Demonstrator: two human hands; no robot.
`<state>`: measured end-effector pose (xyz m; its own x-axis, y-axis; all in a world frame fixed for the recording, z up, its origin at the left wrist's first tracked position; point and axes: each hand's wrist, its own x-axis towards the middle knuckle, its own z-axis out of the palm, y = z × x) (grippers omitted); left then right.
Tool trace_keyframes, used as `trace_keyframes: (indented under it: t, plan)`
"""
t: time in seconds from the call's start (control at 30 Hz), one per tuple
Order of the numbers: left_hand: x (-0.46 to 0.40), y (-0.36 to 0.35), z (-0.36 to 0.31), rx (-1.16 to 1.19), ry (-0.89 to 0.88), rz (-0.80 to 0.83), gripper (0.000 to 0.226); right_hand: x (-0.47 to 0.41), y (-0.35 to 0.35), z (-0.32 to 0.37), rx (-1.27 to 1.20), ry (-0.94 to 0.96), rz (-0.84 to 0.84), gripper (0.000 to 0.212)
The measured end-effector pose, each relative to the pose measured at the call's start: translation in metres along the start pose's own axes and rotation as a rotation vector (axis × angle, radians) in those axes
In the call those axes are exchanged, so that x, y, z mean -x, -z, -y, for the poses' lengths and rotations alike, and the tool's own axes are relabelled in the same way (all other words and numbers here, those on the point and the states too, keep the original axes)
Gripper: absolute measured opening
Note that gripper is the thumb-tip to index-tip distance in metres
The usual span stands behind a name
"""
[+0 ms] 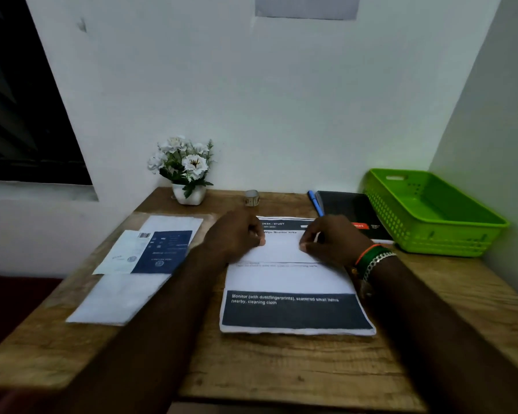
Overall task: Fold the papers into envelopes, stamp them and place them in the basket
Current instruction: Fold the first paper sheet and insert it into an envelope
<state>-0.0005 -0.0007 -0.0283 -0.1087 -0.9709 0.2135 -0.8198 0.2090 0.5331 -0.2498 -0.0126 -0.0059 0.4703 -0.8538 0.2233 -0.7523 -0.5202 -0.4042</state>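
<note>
Paper (293, 282) printed with dark bands lies flat in the middle of the desk (281, 369), just in front of the person. Both hands rest on its far half: the left hand (234, 237) and the right hand (335, 240) each have curled fingers pinching at the sheet, fingertips facing each other with a gap between them. The right wrist wears bracelets (371, 259). A second stack of papers (138, 270) sits to the left, apart from the first. The green basket (431, 231) stands at the far right corner, beside a black notebook (350, 212) and a blue pen (316, 203). A flowerpot (189, 174) and a small tape roll (251, 198) stand by the wall.
</note>
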Motion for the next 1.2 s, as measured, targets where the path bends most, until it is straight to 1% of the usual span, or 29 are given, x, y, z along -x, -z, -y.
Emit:
trace_keyframes:
  t: [0.07, 0.13, 0.2, 0.23, 0.27, 0.33, 0.43, 0.5, 0.57, 0.63, 0.7, 0.77, 0.87, 0.93, 1.1, 1.2]
  plan:
    - [0.014, 0.003, -0.005, 0.040, 0.003, -0.026, 0.008, 0.006, 0.000, 0.006, 0.008, -0.034, -0.047, 0.003]
    - [0.036, 0.012, -0.005, 0.105, 0.031, -0.099, 0.020, 0.014, 0.006, 0.011, -0.012, -0.025, -0.130, 0.003]
    - [0.072, 0.035, 0.005, 0.168, 0.074, -0.192, 0.020, 0.027, 0.011, 0.029, -0.059, 0.048, -0.200, 0.004]
    - [0.093, 0.049, 0.014, 0.156, 0.091, -0.236, 0.017, 0.035, 0.011, 0.042, -0.091, 0.090, -0.207, 0.004]
    - [0.113, 0.062, 0.027, 0.133, 0.101, -0.267, 0.015, 0.042, 0.011, 0.057, -0.135, 0.122, -0.192, 0.004]
    - [0.161, 0.090, 0.060, 0.101, 0.141, -0.328, 0.010, 0.055, 0.003, 0.094, -0.235, 0.184, -0.104, 0.003]
    - [0.220, 0.116, 0.105, 0.017, 0.180, -0.383, 0.018, 0.061, -0.020, 0.144, -0.275, 0.319, 0.042, 0.008]
    - [0.242, 0.119, 0.115, 0.064, 0.136, -0.365, 0.022, 0.059, -0.044, 0.177, -0.254, 0.415, 0.109, 0.018]
    - [0.248, 0.116, 0.116, 0.103, 0.112, -0.330, 0.028, 0.054, -0.068, 0.203, -0.252, 0.468, 0.153, 0.024]
    - [0.246, 0.115, 0.114, 0.090, 0.109, -0.275, 0.036, 0.047, -0.089, 0.223, -0.234, 0.471, 0.177, 0.025]
    - [0.246, 0.115, 0.113, 0.038, 0.147, -0.205, 0.039, 0.039, -0.106, 0.234, -0.200, 0.448, 0.184, 0.028]
    - [0.247, 0.116, 0.113, -0.020, 0.155, -0.166, 0.040, 0.032, -0.117, 0.237, -0.148, 0.418, 0.176, 0.031]
    - [0.247, 0.115, 0.116, -0.048, 0.130, -0.147, 0.038, 0.023, -0.122, 0.233, -0.124, 0.378, 0.173, 0.033]
    - [0.246, 0.113, 0.119, -0.058, 0.114, -0.152, 0.037, 0.022, -0.121, 0.230, -0.137, 0.377, 0.183, 0.031]
    - [0.246, 0.113, 0.119, -0.040, 0.113, -0.150, 0.047, 0.024, -0.118, 0.231, -0.203, 0.365, 0.149, 0.025]
    - [0.246, 0.112, 0.118, -0.036, 0.128, -0.157, 0.046, 0.023, -0.120, 0.227, -0.260, 0.338, 0.150, 0.023]
